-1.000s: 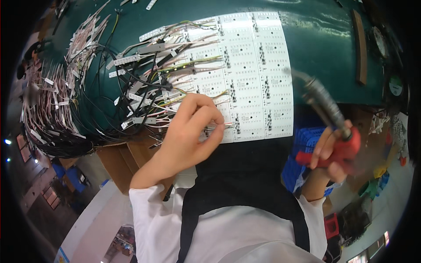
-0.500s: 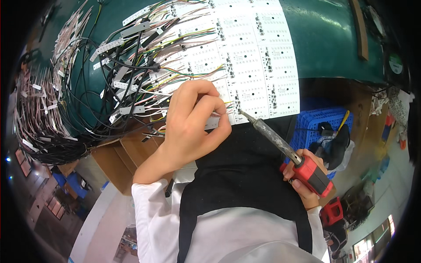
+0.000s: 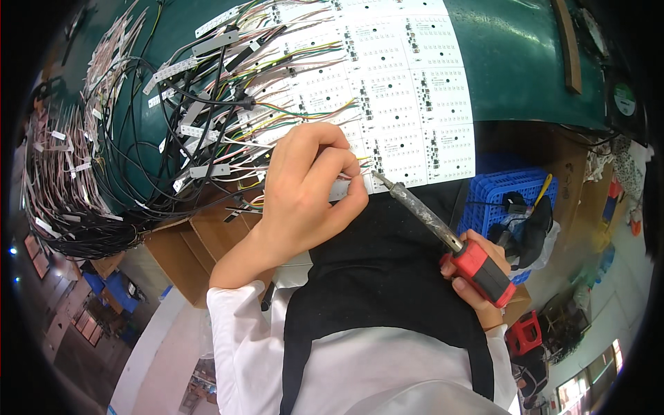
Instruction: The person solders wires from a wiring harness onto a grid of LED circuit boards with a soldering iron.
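Observation:
My right hand (image 3: pixel 472 296) is closed around the red and black handle of a soldering iron (image 3: pixel 423 213). Its tip meets the near edge area of a white circuit board panel (image 3: pixel 408 162), beside a row of small black components. Just left of the tip, my left hand (image 3: pixel 299 190) pinches thin coloured wires (image 3: pixel 364 164), whose ends show past the fingertips at the board. The fingers cover most of those wires. Further up the panel, more coloured wires (image 3: pixel 325 111) reach across to other boards.
Black cables with grey tags (image 3: pixel 207 171) crowd the left of the green table (image 3: pixel 512 83), beside a large wire bundle (image 3: pixel 59 180). Below the table edge are a cardboard box (image 3: pixel 183 252) and a blue crate (image 3: pixel 484 207). A wooden strip (image 3: pixel 568 55) lies far right.
The soldering iron has moved slightly left and up with my right hand, its tip now closer to my left fingertips. The panel has shifted slightly right. My left hand keeps its pinch.

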A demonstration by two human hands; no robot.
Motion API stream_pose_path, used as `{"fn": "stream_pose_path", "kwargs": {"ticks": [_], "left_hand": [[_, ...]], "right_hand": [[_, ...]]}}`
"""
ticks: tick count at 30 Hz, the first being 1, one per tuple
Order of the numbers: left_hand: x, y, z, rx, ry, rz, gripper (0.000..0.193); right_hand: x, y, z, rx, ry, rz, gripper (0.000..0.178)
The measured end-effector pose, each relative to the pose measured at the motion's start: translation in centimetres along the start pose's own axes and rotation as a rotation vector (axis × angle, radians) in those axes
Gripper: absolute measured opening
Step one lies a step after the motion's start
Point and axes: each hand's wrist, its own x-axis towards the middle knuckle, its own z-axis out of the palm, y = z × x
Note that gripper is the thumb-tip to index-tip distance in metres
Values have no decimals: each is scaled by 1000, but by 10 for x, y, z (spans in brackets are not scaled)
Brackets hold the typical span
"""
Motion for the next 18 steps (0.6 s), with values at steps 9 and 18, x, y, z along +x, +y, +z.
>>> {"fn": "stream_pose_path", "kwargs": {"ticks": [9,18], "left_hand": [[-1,0,3,-6,33,-2,20],[4,-2,-4,-14,-17,73,19]], "right_hand": [[-5,2,-2,40,-39,40,58],[-8,3,-1,67,39,-11,58]]}}
